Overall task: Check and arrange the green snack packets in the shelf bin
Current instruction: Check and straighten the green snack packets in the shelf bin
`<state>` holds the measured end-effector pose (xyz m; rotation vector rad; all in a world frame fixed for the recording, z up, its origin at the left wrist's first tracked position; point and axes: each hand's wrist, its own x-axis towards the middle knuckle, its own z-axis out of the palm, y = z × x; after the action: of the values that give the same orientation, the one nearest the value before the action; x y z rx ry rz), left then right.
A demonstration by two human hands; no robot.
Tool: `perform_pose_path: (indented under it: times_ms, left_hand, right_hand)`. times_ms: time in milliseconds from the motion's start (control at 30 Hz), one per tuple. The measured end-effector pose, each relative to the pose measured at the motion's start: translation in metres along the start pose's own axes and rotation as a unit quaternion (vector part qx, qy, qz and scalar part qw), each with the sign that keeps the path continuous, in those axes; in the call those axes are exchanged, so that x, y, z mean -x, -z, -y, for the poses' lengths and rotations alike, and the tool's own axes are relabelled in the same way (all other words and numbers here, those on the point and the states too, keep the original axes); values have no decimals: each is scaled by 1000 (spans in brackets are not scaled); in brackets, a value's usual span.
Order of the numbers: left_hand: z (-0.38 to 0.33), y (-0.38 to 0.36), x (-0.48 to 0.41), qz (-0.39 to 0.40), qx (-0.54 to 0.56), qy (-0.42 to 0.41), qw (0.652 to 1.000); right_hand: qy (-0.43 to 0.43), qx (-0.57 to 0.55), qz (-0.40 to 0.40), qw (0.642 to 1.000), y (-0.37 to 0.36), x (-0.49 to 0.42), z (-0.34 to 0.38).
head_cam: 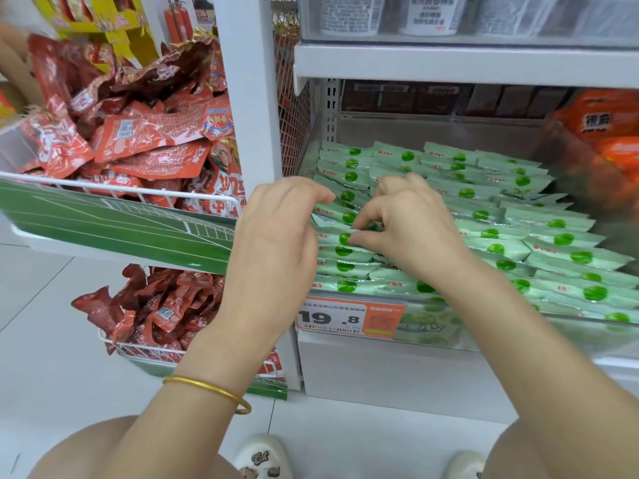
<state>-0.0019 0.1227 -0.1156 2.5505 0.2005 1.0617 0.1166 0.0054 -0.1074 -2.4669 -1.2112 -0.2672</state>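
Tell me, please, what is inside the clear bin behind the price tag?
Overlapping rows of green packets fill the bin. The right hand pinches one; the left hand curls over others. Packets beneath the hands and lower layers are hidden.

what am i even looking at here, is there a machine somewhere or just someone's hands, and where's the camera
There is no machine. A person wears a camera on their head, so this single picture looks down at their own two hands in a shop aisle. The left hand, with a gold bangle on its wrist, curls its fingers over the left row of green snack packets; whether it grips any cannot be told. The right hand seems to pinch one packet between thumb and forefinger. The packets lie in rows in a clear shelf bin with a price label on its front. Red packets fill wire baskets to the left.
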Motion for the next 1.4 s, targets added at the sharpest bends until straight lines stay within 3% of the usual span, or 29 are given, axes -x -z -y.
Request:
perform_pose_path:
  times_ms: [367, 500, 600, 734, 867, 1034, 1234, 1401]
  left_hand:
    - [-6, -1, -2, -16, 21, 16, 1000]
    - [-16, 2, -4, -55, 92, 16, 994]
    - [-24, 3, -6, -66, 128, -9, 989]
    - [-34, -3, -8, 18, 248, -6, 969]
    - [-44, -14, -11, 47, 258, 9, 965]
    - [-54, -26, -16, 56, 316, 35, 946]
    - [-56, -31, -18, 163, 395, 43, 903]
    - [-58, -29, -17, 183, 460, 46, 868]
  right_hand:
    - [-8, -163, -114, 980, 3, 5, 2]
    - [-42, -324, -173, 929, 24, 12, 2]
    - [-52, -420, -174, 889, 39, 25, -1]
    - [-73, -509, -175, 839, 49, 37, -7]
    - [-110, -524, -176, 826, 53, 42, -17]
    - [-158, -522, -102, 832, 51, 44, -30]
    - [-162, -541, -158, 810, 53, 42, -41]
    - [-155, -549, -159, 806, 53, 40, -44]
